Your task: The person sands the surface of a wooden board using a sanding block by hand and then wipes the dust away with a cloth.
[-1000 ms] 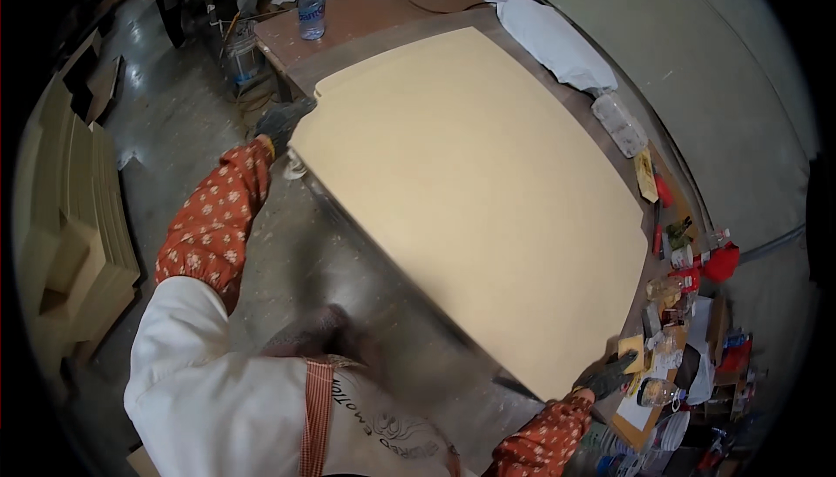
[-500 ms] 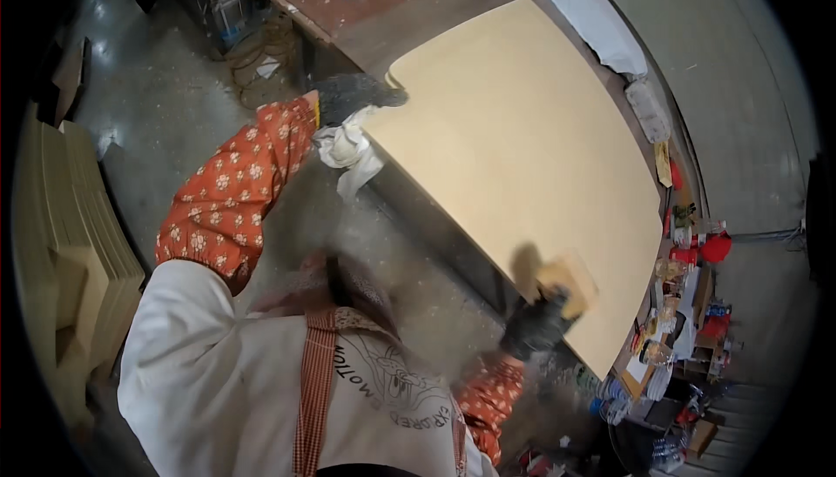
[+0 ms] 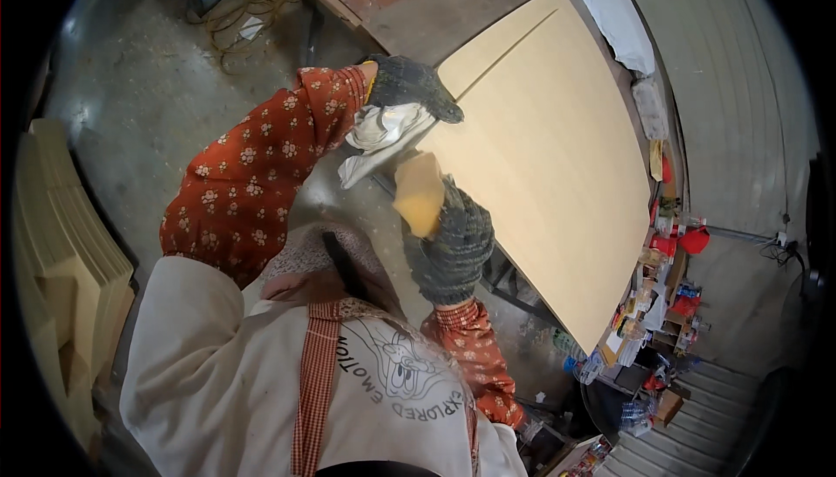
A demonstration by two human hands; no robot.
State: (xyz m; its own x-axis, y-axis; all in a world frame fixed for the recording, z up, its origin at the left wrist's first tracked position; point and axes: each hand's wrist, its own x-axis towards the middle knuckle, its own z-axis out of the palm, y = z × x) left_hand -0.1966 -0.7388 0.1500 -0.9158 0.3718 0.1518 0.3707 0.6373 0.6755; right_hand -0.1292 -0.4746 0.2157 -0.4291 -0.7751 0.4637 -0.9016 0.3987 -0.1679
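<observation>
A yellow sanding block (image 3: 420, 191) is being gripped in the gloved right hand (image 3: 453, 242), raised just off the near edge of the pale board (image 3: 557, 164). A white cloth (image 3: 383, 133) is being clutched by the gloved left hand (image 3: 409, 85) at the board's left edge; beyond, bare floor (image 3: 157, 68) is being left open.

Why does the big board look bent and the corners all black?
Head view: a fisheye lens bows the board's straight edges and leaves a black ring around the round picture; the right hand holding the yellow block looks large because it is close; the floor shows soft glare.
</observation>
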